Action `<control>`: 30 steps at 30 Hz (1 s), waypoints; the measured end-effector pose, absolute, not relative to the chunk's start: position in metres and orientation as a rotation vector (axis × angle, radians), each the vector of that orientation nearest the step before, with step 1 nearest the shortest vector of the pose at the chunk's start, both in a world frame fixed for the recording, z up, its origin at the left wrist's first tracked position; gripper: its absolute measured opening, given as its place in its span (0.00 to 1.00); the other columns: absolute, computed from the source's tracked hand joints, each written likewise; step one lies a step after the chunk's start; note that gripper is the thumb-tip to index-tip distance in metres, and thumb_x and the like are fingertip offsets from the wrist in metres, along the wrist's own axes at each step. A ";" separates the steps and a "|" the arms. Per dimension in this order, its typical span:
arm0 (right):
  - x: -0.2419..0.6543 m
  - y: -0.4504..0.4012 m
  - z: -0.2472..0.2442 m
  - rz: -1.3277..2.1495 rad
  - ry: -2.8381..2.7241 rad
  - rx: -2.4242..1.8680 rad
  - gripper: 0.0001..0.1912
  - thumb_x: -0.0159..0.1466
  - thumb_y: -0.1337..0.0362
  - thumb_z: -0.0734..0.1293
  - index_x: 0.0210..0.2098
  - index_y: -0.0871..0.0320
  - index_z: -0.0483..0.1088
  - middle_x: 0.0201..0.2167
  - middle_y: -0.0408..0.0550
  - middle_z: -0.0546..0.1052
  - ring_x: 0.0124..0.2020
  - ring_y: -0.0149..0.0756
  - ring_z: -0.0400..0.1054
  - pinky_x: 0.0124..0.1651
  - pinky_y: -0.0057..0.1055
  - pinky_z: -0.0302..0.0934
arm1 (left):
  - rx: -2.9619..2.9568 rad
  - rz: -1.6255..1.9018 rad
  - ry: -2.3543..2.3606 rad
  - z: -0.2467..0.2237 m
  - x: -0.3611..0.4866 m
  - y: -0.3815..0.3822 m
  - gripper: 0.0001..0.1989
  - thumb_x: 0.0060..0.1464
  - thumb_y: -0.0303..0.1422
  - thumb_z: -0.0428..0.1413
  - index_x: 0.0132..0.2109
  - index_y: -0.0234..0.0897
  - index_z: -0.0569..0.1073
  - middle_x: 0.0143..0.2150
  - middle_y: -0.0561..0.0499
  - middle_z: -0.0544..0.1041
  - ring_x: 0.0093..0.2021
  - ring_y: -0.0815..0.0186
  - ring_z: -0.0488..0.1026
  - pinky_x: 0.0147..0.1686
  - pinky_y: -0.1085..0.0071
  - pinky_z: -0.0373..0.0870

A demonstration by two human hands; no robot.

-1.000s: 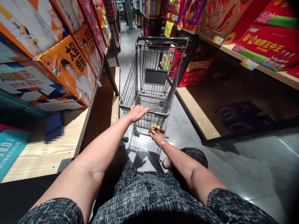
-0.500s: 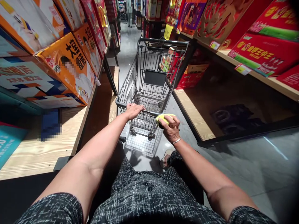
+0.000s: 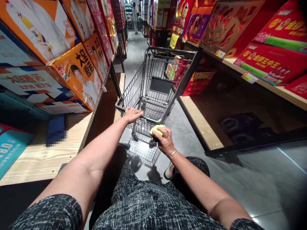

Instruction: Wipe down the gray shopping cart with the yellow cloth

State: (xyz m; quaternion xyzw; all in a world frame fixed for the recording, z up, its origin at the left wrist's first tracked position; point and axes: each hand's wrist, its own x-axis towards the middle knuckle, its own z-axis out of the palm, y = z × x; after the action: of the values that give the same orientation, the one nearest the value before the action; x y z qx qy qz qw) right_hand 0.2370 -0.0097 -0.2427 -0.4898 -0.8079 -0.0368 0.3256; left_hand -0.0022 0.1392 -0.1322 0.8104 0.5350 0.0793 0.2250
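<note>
A dark metal wire shopping cart point(image 3: 133, 86) stands in front of me, its basket bare inside. My left hand point(image 3: 133, 115) grips the near rim point(image 3: 153, 121) of the cart toward its left corner, fingers over the bar. My right hand point(image 3: 166, 140) is closed round a crumpled yellow cloth point(image 3: 157, 129). It is held just on my side of the rim, below its right part, apart from the bar as far as I can see. Part of the cloth is hidden by the fingers.
Shelves with orange boxes point(image 3: 78, 73) rise on the left, and red gift boxes point(image 3: 271, 64) fill the right shelf. A wooden low shelf point(image 3: 199, 115) runs close along the cart's right side. Far down the aisle, a person point(image 3: 135, 19) stands on the grey floor.
My right hand with the yellow cloth has come off the near rim, moving left and toward me. The cart's near end has swung slightly left, my left hand still on it.
</note>
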 end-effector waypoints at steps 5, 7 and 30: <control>0.228 0.020 -0.182 -0.205 -2.080 -1.211 0.26 0.66 0.73 0.65 0.60 0.44 0.74 0.60 0.51 0.70 0.66 0.48 0.56 0.68 0.51 0.59 | 2.224 0.259 1.343 -0.127 0.025 0.121 0.26 0.69 0.38 0.37 0.43 0.44 0.80 0.49 0.54 0.83 0.56 0.56 0.74 0.63 0.52 0.57; 0.225 0.031 -0.178 -0.186 -2.163 -1.149 0.23 0.67 0.72 0.65 0.57 0.44 0.76 0.59 0.50 0.72 0.65 0.46 0.57 0.67 0.49 0.60 | 2.170 0.300 1.311 -0.125 0.033 0.114 0.31 0.72 0.38 0.32 0.47 0.44 0.81 0.50 0.54 0.83 0.58 0.58 0.75 0.65 0.53 0.56; 0.197 0.027 -0.291 0.166 -1.753 -1.301 0.31 0.57 0.76 0.66 0.58 0.48 0.69 0.62 0.54 0.59 0.65 0.50 0.57 0.67 0.53 0.61 | 2.110 0.173 1.394 -0.112 0.023 0.118 0.38 0.74 0.47 0.30 0.45 0.48 0.86 0.53 0.54 0.84 0.64 0.57 0.69 0.66 0.53 0.47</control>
State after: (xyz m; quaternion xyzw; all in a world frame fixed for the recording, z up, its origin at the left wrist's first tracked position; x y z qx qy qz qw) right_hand 0.1974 0.0270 -0.2908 -0.5282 -0.7117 0.0675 0.4581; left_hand 0.0226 0.1179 -0.1118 0.7945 0.5248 0.0653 0.2985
